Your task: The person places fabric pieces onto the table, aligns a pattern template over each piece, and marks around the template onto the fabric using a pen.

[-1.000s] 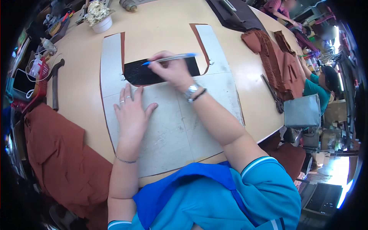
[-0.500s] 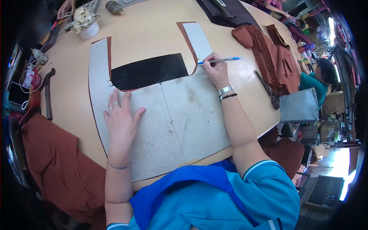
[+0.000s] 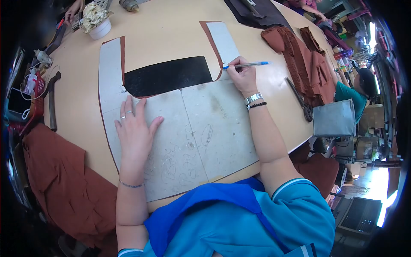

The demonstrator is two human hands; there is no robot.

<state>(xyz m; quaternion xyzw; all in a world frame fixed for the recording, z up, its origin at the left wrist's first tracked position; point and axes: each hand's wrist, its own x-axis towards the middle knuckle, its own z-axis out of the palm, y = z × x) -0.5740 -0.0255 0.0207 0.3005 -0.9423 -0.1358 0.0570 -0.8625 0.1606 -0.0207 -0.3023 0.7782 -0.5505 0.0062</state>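
Observation:
A large grey-white pattern board (image 3: 222,128) with handwriting on it lies over brown material (image 3: 123,55), whose edge shows along the board's two upright strips. My left hand (image 3: 135,128) rests flat on the board's left half, fingers spread. In my right hand (image 3: 243,77) is a pen (image 3: 252,64) with a blue cap end, its tip at the inner corner by the right strip. Between the strips lies a black panel (image 3: 169,76).
Scissors (image 3: 300,100) lie right of my arm, near folded brown cloth (image 3: 299,68). A white pot (image 3: 101,30), a hammer (image 3: 53,100) and a red basket (image 3: 39,96) sit to the left. Brown fabric (image 3: 68,184) hangs at lower left. A grey box (image 3: 335,118) stands right; co-workers sit beyond.
The view has shifted slightly. My right hand stays at the inner corner with the pen, its tip moved very little. My left hand keeps its place on the board.

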